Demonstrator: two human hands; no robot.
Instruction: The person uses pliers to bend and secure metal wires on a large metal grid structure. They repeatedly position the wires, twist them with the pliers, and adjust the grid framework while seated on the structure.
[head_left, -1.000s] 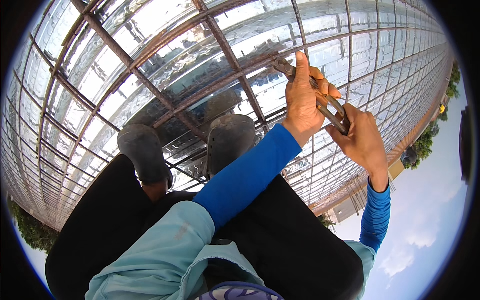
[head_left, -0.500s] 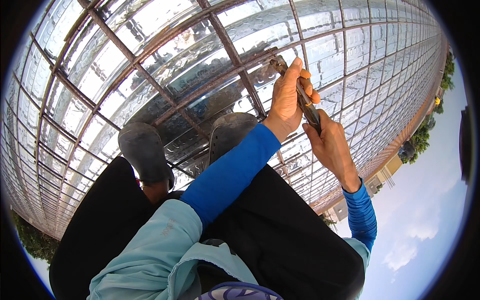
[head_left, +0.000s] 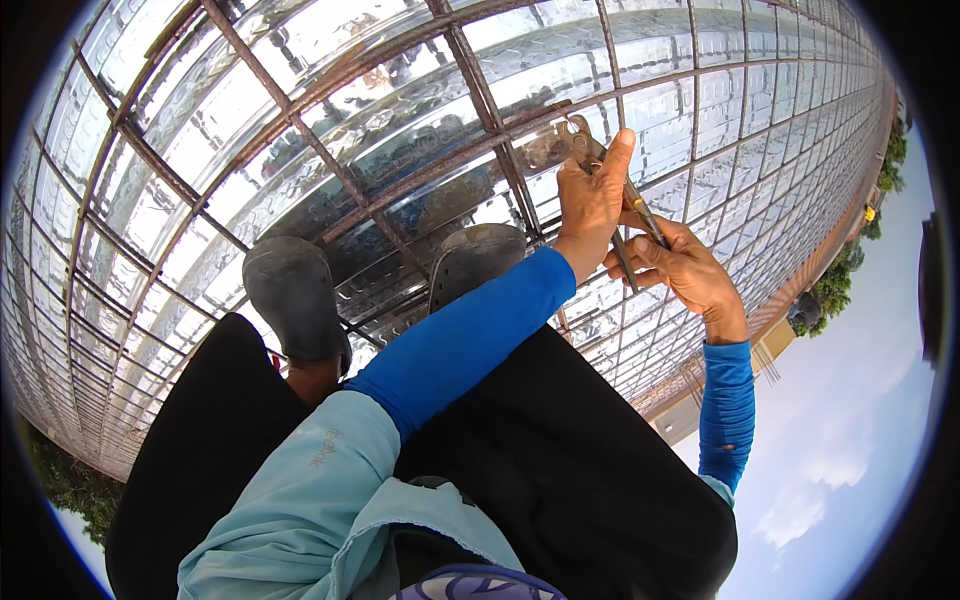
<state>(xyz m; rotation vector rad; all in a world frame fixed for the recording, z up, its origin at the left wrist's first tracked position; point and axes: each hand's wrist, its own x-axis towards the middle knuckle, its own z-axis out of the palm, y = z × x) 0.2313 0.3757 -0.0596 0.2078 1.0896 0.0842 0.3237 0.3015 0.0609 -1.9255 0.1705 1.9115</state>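
Observation:
A pair of steel pincers [head_left: 578, 140] reaches up to the rusty rebar mesh [head_left: 493, 138], with its jaws close to a bar and its two handles spread apart. My left hand [head_left: 588, 203] is closed around the pincers just below the jaws, thumb pointing up. Lower down, my right hand [head_left: 700, 275] holds the handle ends between bent fingers and thumb. Whether the jaws touch the bar or any wire cannot be made out.
Shiny corrugated metal sheets [head_left: 655, 112] lie under the mesh. My grey clogs [head_left: 292, 297] rest at the mesh, left of my hands. Green trees [head_left: 832, 290] and a pale building [head_left: 680, 418] stand beyond the right edge.
The pincers' handles have gone from together to spread apart. Both hands have shifted slightly right, and my right hand's fingers have loosened around the handles.

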